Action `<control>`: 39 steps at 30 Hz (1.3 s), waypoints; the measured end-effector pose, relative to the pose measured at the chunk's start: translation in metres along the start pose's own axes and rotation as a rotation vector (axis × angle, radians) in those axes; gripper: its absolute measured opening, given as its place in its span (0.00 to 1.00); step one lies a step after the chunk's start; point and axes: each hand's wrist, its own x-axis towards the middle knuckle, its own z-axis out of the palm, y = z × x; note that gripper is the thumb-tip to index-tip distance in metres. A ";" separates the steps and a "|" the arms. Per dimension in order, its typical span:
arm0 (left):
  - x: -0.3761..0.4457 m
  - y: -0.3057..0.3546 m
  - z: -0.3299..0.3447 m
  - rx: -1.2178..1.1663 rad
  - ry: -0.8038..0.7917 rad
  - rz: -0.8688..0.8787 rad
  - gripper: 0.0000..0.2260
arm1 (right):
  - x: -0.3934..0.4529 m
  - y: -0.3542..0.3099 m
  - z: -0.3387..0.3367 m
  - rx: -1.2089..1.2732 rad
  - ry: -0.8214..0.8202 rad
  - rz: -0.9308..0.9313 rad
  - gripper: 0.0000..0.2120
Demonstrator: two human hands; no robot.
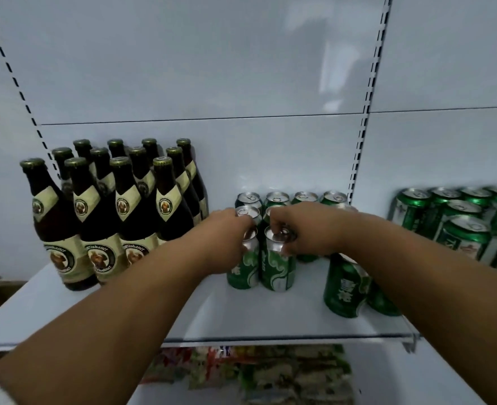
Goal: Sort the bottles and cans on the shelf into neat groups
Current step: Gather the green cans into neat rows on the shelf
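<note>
1. Both bare forearms reach in over the shelf's (pixel 241 323) front edge; below it lie blurred, crinkled snack packets (pixel 270 372).
2. Left hand (pixel 227 238) curls round one upright green can (pixel 243 270); right hand (pixel 303 232) grips the rim of its neighbour (pixel 278 267), mid-shelf.
3. Smooth metal cylinders, silver tops up; more cans stand behind, count unclear.
4. Twelve brown glass bottles (pixel 118 206), cream labels, stand upright at the shelf's left rear.
5. Further green cans (pixel 457 220) cluster at the right edge.

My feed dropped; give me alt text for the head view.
Both hands grip green cans on a white shelf: left hand on one front can, right hand on its neighbour. Brown bottles stand grouped at left.
</note>
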 end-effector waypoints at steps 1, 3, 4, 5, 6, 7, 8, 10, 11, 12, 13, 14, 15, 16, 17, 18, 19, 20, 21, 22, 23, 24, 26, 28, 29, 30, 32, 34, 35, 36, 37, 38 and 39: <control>0.001 -0.001 0.002 -0.020 0.020 -0.002 0.18 | 0.000 0.001 0.002 -0.014 0.019 0.007 0.13; 0.002 -0.004 0.007 -0.052 0.062 -0.008 0.18 | -0.001 0.001 0.004 -0.014 0.037 0.036 0.13; 0.003 -0.005 0.009 -0.066 0.082 -0.010 0.18 | -0.002 0.002 0.005 -0.013 0.040 0.044 0.14; 0.003 -0.006 0.011 -0.082 0.099 -0.012 0.19 | -0.002 0.002 0.006 -0.021 0.048 0.041 0.14; 0.003 -0.007 0.014 -0.095 0.110 -0.013 0.19 | -0.003 0.003 0.008 -0.029 0.063 0.029 0.15; 0.001 -0.007 0.016 -0.103 0.122 -0.016 0.19 | -0.005 0.003 0.010 -0.031 0.083 0.019 0.15; -0.001 -0.006 0.018 -0.103 0.148 -0.019 0.20 | -0.008 0.004 0.010 -0.028 0.106 0.019 0.15; -0.006 -0.003 0.024 -0.099 0.265 -0.010 0.21 | -0.022 0.005 0.005 -0.037 0.129 0.063 0.17; -0.009 0.001 0.028 -0.107 0.341 0.009 0.20 | -0.030 0.008 0.001 -0.057 0.127 0.098 0.19; -0.011 0.006 0.031 -0.128 0.409 0.038 0.20 | -0.040 0.012 -0.004 -0.090 0.110 0.140 0.21; -0.012 0.012 0.034 -0.157 0.465 0.072 0.19 | -0.049 0.017 -0.008 -0.129 0.070 0.188 0.24; -0.012 0.019 0.037 -0.177 0.511 0.110 0.19 | -0.058 0.021 -0.012 -0.158 0.013 0.238 0.27; -0.009 0.026 0.039 -0.173 0.541 0.147 0.19 | -0.064 0.025 -0.015 -0.159 -0.055 0.281 0.29; -0.006 0.033 0.041 -0.150 0.538 0.180 0.20 | -0.069 0.029 -0.015 -0.137 -0.114 0.305 0.29; -0.002 0.039 0.041 -0.110 0.487 0.201 0.22 | -0.072 0.033 -0.015 -0.111 -0.150 0.306 0.29; 0.002 0.044 0.039 -0.061 0.413 0.213 0.26 | -0.074 0.036 -0.014 -0.092 -0.161 0.293 0.28; 0.007 0.047 0.037 -0.019 0.336 0.216 0.29 | -0.075 0.039 -0.013 -0.079 -0.155 0.275 0.27; 0.012 0.047 0.036 0.012 0.272 0.217 0.31 | -0.075 0.041 -0.013 -0.065 -0.141 0.259 0.25; 0.017 0.046 0.033 0.039 0.219 0.212 0.32 | -0.075 0.043 -0.012 -0.050 -0.124 0.247 0.24; 0.020 0.045 0.031 0.056 0.195 0.208 0.31 | -0.074 0.044 -0.012 -0.032 -0.107 0.239 0.22; 0.022 0.045 0.028 0.064 0.193 0.208 0.29 | -0.073 0.044 -0.011 -0.013 -0.092 0.235 0.21; 0.024 0.045 0.027 0.071 0.196 0.206 0.28 | -0.070 0.045 -0.011 0.006 -0.076 0.232 0.21; 0.026 0.046 0.025 0.094 0.189 0.190 0.29 | -0.062 0.046 -0.011 0.021 -0.043 0.227 0.21; 0.028 0.047 0.026 0.112 0.200 0.167 0.31 | -0.050 0.048 -0.012 0.017 -0.022 0.204 0.22; 0.029 0.048 0.027 0.114 0.209 0.158 0.30 | -0.043 0.049 -0.012 0.018 -0.008 0.178 0.23; 0.029 0.048 0.027 0.114 0.214 0.151 0.30 | -0.037 0.050 -0.011 0.014 0.009 0.145 0.23; 0.029 0.051 0.028 0.106 0.211 0.132 0.28 | -0.029 0.054 -0.007 0.004 0.050 0.094 0.23; 0.027 0.054 0.030 0.092 0.229 0.105 0.29 | -0.025 0.059 -0.002 0.013 0.099 0.081 0.23; 0.026 0.056 0.030 0.087 0.249 0.100 0.29 | -0.026 0.061 0.001 0.015 0.112 0.075 0.24; 0.025 0.059 0.032 0.077 0.276 0.099 0.29 | -0.027 0.064 0.003 0.015 0.123 0.060 0.24; 0.025 0.063 0.032 0.059 0.301 0.104 0.30 | -0.030 0.068 0.004 0.020 0.137 0.041 0.24; 0.026 0.068 0.033 0.036 0.317 0.114 0.31 | -0.035 0.071 0.003 0.036 0.156 0.025 0.25; 0.028 0.074 0.034 0.019 0.323 0.131 0.32 | -0.042 0.076 0.000 0.056 0.170 0.023 0.24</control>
